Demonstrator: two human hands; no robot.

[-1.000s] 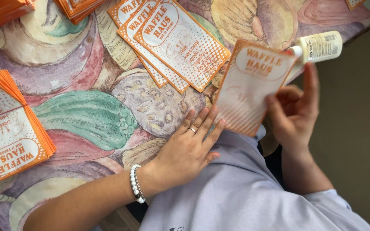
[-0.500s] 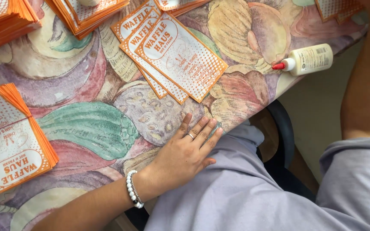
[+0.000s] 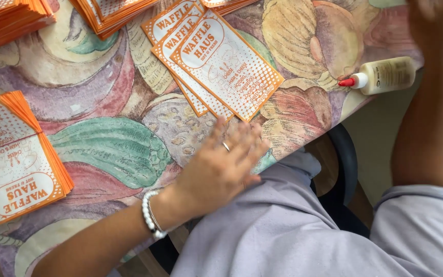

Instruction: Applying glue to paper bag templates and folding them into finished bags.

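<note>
My left hand point(image 3: 221, 164) lies flat near the table's front edge, fingers spread, holding nothing; it wears a ring and a white bead bracelet point(image 3: 149, 220). Just beyond its fingertips lie three fanned orange-and-white printed paper bags point(image 3: 226, 66). My right hand point(image 3: 431, 13) is raised at the top right corner, blurred and cut off by the frame, so its grip is unclear. Its forearm runs down the right side, just right of a white glue bottle with a red cap point(image 3: 385, 76) that lies on its side at the table edge.
A thick stack of the same bags point(image 3: 16, 164) sits at the left edge, and more stacks point(image 3: 114, 10) line the back. The table wears a cloth with a vegetable pattern point(image 3: 108, 149). A black chair point(image 3: 344, 164) shows under the table's right corner.
A second ago my right hand held a paper bag near the glue bottle; it has since lifted up and out toward the top right, the bag gone from view. My left hand slid slightly forward.
</note>
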